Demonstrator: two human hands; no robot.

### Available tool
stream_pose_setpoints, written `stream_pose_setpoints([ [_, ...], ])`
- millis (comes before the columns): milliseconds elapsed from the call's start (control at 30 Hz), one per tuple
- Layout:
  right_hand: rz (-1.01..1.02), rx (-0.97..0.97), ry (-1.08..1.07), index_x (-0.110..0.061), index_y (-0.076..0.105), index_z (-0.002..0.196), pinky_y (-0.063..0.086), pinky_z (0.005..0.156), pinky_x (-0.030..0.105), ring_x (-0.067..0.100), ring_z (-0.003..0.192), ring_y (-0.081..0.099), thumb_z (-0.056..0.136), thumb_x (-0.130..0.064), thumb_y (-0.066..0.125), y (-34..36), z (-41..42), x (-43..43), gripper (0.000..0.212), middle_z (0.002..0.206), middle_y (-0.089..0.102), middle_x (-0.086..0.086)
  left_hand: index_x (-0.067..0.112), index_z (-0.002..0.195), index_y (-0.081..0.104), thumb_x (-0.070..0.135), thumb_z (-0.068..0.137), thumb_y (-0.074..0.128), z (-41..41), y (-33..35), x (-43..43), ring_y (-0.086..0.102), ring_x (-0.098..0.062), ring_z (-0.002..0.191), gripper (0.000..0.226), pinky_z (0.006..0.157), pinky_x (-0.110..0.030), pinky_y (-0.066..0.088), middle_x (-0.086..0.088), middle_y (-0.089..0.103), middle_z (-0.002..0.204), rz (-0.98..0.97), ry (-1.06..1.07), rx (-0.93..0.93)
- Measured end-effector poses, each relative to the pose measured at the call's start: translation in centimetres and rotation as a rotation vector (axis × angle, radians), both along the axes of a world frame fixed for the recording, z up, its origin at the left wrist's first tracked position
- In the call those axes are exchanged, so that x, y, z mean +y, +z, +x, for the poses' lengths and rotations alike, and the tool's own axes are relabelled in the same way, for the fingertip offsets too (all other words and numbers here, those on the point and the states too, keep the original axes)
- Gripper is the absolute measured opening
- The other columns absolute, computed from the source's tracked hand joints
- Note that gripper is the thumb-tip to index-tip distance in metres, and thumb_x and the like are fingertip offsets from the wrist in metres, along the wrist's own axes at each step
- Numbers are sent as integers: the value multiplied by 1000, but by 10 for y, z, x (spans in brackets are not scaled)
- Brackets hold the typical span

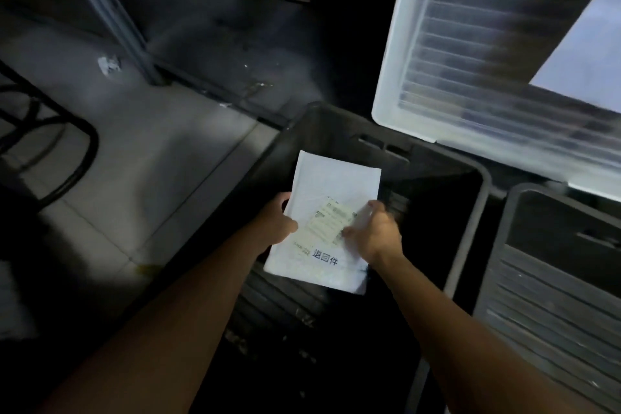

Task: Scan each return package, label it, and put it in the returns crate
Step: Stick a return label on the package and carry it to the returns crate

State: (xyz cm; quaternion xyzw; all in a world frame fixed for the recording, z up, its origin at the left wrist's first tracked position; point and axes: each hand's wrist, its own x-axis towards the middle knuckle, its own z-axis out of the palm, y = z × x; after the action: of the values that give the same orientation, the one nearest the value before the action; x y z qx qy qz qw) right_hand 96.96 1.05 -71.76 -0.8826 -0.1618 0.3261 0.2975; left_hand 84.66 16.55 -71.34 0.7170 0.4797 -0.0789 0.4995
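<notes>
Package (331,185): white flat mailer, held between both hands above the open black crate (480,198), not yet resting in it.

Floor (151,151): grey tiles, to the left of the left hand.

Clear bin (470,54): ribbed plastic, ahead and to the right of the right hand, beyond the black crate's far rim.

Grey crate (551,279): just right of the right forearm, beside the black crate.

Left hand (277,222): grips the package's left edge, fingers curled round it.

Right hand (378,234): lies on the package's right side, thumb on the label (331,224). It is blurred, so I cannot tell whether it grips or only presses.

Label: stuck near the package's middle, between the hands. Dark printed characters (324,257) sit just below it.
</notes>
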Motion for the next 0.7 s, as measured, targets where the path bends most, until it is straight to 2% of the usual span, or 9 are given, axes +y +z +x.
stream_pose_setpoints([
  [167, -22, -49, 3, -14, 37, 132, 45, 102, 43, 36, 119, 54, 84, -26, 69, -32, 0, 12, 60, 130, 48, 14, 21, 149, 31, -3, 86, 57, 8, -43, 12, 53, -30, 122, 72, 100, -48, 48, -11, 53, 136, 44, 19, -12],
  [267, -18, -73, -13, -14, 38, 134, 46, 101, 40, 36, 119, 53, 83, -25, 69, -41, 7, 13, 61, 131, 47, 13, 18, 147, 33, -7, 86, 55, 17, -58, 14, 55, -31, 119, 70, 94, -43, 51, -12, 55, 134, 44, 2, -50],
  [333, -32, -53, -3, -15, 36, 138, 45, 102, 39, 35, 121, 52, 82, -25, 71, -46, 10, 12, 66, 133, 45, 13, 17, 145, 36, -8, 86, 54, 21, -64, 14, 56, -31, 117, 67, 90, -41, 51, -12, 56, 131, 39, 8, -62],
  [433, -82, 10, 44, -13, 36, 140, 43, 105, 38, 34, 124, 50, 82, -29, 74, -48, 14, 15, 70, 136, 39, 14, 18, 145, 36, 1, 88, 59, 23, -67, 13, 56, -29, 117, 64, 95, -42, 51, -10, 55, 133, 19, 36, -31],
  [567, -105, 32, 60, -14, 42, 143, 45, 104, 37, 33, 123, 53, 87, -37, 70, -15, 21, 10, 67, 141, 42, 15, 13, 146, 36, 9, 91, 61, 17, -31, 9, 53, -29, 122, 60, 101, -41, 46, -12, 52, 138, 6, 20, 0],
  [633, -120, 20, 93, -14, 50, 137, 49, 97, 35, 31, 117, 58, 86, -42, 68, 19, 22, 3, 61, 134, 55, 12, 13, 145, 39, 11, 92, 61, 8, 10, 7, 52, -28, 124, 58, 103, -36, 44, -13, 51, 140, 61, -26, 37],
  [700, -131, 35, 114, -18, 58, 128, 52, 91, 33, 28, 109, 63, 82, -47, 67, 66, 22, -5, 55, 123, 65, 8, 10, 141, 45, 11, 92, 60, 0, 64, 4, 57, -28, 118, 51, 96, -33, 45, -13, 55, 134, 96, -45, 37],
])
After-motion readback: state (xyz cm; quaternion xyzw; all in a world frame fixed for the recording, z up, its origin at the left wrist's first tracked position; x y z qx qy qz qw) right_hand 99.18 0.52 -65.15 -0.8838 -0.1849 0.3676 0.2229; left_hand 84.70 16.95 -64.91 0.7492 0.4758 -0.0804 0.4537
